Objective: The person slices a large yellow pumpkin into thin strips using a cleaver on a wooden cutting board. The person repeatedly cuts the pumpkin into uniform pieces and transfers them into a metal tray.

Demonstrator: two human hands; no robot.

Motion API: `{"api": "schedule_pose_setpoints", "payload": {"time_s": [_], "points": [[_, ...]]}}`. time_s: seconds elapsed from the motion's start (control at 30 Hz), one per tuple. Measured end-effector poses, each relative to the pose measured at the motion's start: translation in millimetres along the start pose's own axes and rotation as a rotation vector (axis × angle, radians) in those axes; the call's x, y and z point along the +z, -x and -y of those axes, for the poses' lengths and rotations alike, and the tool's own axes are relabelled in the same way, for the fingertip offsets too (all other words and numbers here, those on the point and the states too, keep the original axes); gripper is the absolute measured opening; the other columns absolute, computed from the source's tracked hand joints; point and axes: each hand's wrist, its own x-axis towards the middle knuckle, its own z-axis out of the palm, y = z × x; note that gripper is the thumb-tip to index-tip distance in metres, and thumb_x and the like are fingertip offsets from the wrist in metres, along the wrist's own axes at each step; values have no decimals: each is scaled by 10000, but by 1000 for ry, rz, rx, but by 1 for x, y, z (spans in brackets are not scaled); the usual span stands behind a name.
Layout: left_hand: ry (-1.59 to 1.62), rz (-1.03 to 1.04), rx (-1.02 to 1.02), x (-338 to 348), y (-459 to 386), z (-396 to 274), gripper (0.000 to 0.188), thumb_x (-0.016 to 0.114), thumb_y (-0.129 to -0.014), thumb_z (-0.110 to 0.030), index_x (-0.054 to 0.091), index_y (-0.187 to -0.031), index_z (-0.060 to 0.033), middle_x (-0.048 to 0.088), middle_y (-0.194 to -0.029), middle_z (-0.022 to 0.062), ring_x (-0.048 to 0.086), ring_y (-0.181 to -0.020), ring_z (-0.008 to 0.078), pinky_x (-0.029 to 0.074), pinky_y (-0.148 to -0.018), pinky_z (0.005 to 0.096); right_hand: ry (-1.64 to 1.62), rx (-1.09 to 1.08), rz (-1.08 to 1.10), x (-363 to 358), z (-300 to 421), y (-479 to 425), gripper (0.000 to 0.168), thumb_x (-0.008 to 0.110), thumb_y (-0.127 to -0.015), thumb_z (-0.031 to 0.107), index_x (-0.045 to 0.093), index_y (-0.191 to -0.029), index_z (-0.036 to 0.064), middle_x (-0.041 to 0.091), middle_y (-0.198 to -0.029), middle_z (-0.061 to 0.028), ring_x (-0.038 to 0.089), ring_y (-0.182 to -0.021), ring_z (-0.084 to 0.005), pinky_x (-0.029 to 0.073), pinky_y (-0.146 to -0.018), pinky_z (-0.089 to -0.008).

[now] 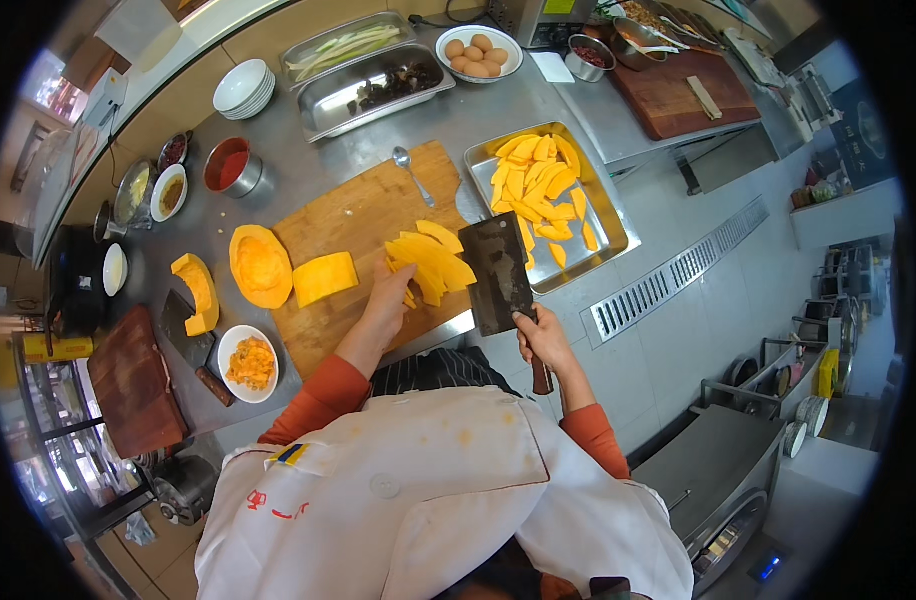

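My right hand (542,337) grips the wooden handle of a Chinese cleaver (495,274), its dark blade held flat-side up by the board's right end. Fanned pumpkin slices (432,259) lie against the blade's left edge, and my left hand (392,294) has its fingers on their left side. Beneath is a wooden cutting board (330,202). A peeled pumpkin block (326,279) rests on it, beside a hollowed pumpkin piece (261,267) at the board's left edge. More cut slices fill part of a steel tray (615,225) to the right. A spoon (413,176) lies on the board.
Left are a curved pumpkin wedge (196,294), a second cleaver (188,330) and a bowl of pumpkin scrapings (249,364). A metal pot of red powder (233,167), stacked white bowls (244,88), steel pans (375,94) and a bowl of eggs (479,54) stand farther back.
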Motion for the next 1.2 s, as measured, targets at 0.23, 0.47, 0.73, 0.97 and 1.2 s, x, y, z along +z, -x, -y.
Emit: {"api": "schedule_pose_setpoints", "payload": {"time_s": [0.23, 0.47, 0.73, 0.97, 1.2], "points": [[-132, -73, -5, 2, -8, -1, 651, 547, -990, -77, 226, -1539, -218, 516, -1387, 107, 573, -1212, 276, 544, -898, 500, -42, -7, 185, 35, 3, -26, 165, 590, -1003, 184, 469, -974, 75, 483, -591, -8, 445, -388, -116, 371, -364, -291], [-144, -20, 161, 4, -23, 17, 551, 517, -973, 9, 331, -1469, -139, 548, -1358, 114, 586, -1206, 273, 520, -980, 434, 137, -214, 228, 69, -80, -68, 142, 585, -1010, 176, 526, -1070, 62, 476, -577, 0, 464, -393, -117, 365, -363, -280], [-141, 153, 164, 73, -14, 0, 542, 506, -967, 30, 338, -1458, -129, 550, -1359, 106, 576, -1225, 265, 503, -1014, 409, 17, -144, 171, 11, 21, -10, 129, 582, -1010, 160, 515, -1030, 52, 467, -568, 1, 451, -389, -109, 359, -360, -285], [-65, 281, -20, 210, -29, -14, 710, 524, -1002, -84, 141, -1580, -238, 407, -1514, 103, 499, -1314, 305, 411, -1065, 578, 282, -219, -135, -94, 89, 4, 205, 585, -1000, 190, 537, -1051, -3, 528, -600, -44, 513, -430, -138, 415, -404, -311], [-168, 167, -98, 215, -61, 24, 708, 496, -1008, -146, 125, -1611, -180, 206, -1637, 116, 308, -1434, 344, 272, -1122, 642, 614, -231, -450, -172, 125, -13, 272, 622, -937, 182, 571, -1024, -71, 657, -884, -328, 626, -894, -521, 518, -763, -524]]}}
